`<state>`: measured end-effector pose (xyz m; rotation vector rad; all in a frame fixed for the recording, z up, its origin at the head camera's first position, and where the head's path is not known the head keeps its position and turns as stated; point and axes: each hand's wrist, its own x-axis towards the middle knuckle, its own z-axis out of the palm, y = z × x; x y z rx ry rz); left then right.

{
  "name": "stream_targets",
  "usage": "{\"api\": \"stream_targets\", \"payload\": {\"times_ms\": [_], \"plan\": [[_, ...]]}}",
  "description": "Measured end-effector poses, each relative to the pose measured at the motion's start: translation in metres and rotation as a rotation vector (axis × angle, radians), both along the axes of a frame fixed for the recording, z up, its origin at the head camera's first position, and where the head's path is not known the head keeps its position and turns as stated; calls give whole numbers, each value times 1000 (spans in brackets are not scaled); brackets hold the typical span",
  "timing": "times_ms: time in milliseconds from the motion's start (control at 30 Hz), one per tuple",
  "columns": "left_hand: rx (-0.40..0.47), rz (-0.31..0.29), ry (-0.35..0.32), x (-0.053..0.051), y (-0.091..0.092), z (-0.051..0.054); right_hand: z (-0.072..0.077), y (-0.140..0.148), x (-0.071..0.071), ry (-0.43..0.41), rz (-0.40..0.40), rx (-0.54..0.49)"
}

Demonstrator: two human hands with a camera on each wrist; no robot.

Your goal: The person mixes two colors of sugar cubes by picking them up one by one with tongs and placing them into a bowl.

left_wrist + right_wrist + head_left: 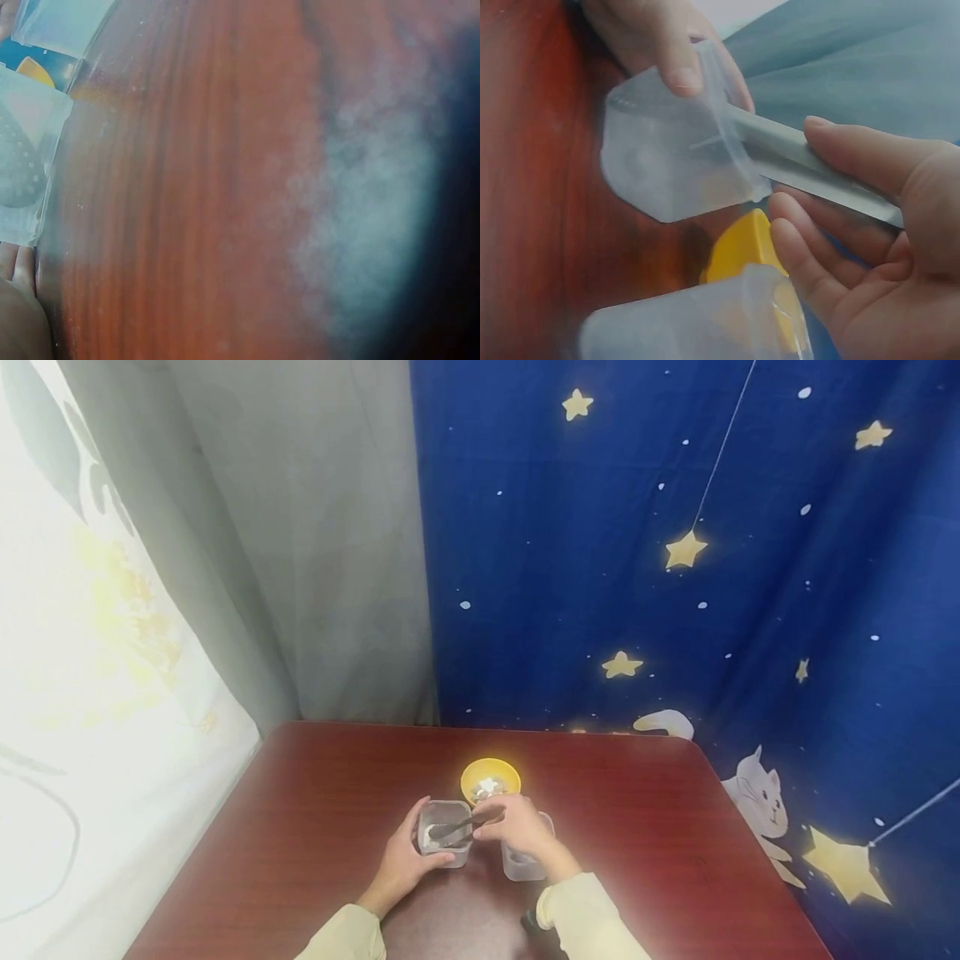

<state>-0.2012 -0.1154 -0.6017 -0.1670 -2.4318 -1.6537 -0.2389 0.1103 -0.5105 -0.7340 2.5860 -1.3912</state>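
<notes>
My left hand [401, 864] grips a clear square plastic container [453, 858], its thumb along the near side. In the right wrist view the thumb presses on that container [660, 169] near its rim. My right hand [525, 827] holds a pair of tongs [832, 180], whose dark tips reach inside the container. Something small and white lies by the tips; its kind cannot be told. In the left wrist view a dotted tong tip [21, 169] shows through the container wall. A second clear container [522, 868] stands under my right forearm, partly hidden.
Just beyond the containers sits a yellow bowl [468, 774] with several whitish and brownish pieces in it. The reddish-brown table [337, 777] ends at a grey curtain [352, 610] and a blue starry curtain [540, 610]. A bright white fabric [112, 735] hangs on the left.
</notes>
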Motion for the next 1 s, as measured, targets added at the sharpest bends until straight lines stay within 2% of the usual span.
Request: {"api": "stream_targets", "payload": {"times_ms": [167, 367, 633, 833, 1000], "plan": [[26, -9, 3, -1, -1, -2, -5, -4, 3, 3, -67, -9], [13, -4, -1, 0, 0, -3, -10, -8, 4, 68, -153, -10], [17, -11, 17, 0, -1, -1, -5, -7, 5, 93, -236, 28], [-2, -5, -3, 0, -1, 0, 1, -5, 5, 100, -304, 91], [9, -6, -10, 0, -1, 0, 3, -4, 7, 87, -304, 102]]}}
